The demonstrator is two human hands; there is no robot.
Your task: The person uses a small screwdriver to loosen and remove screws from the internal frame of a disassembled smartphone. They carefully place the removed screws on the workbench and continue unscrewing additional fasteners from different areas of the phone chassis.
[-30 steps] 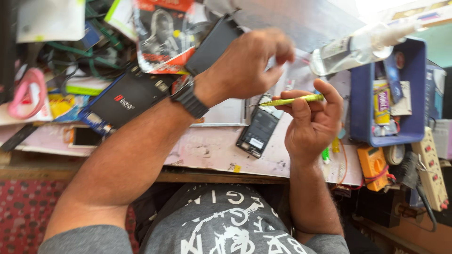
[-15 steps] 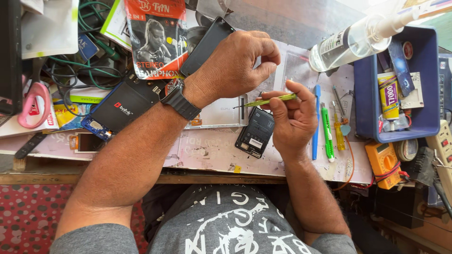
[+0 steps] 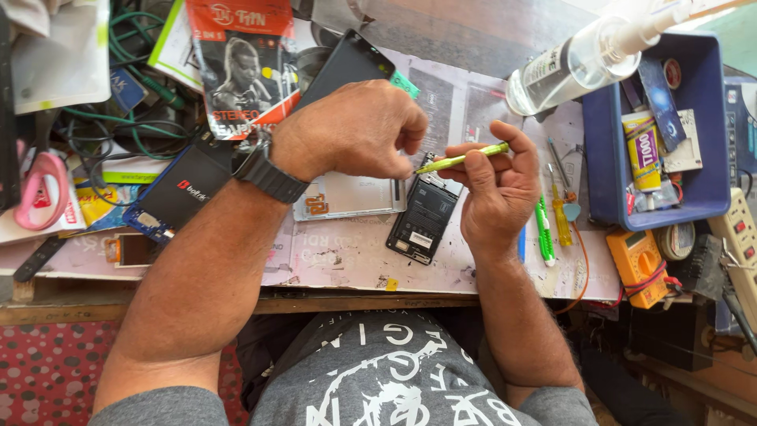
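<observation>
Head view, mid-frame: right hand [image 3: 497, 189] pinches a yellow-green screwdriver [image 3: 461, 158]; left hand [image 3: 355, 130] curls closed at its tip, hiding whatever it grips.

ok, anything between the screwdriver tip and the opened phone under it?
Nothing visible. The right hand holds the yellow-green screwdriver; the left hand pinches its tip just above the opened phone. The contact spot is hidden by fingers.

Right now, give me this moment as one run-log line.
right hand: holds yellow-green screwdriver | left hand: fingers at its tip | below: opened black phone on bench | blue tray at right
</observation>
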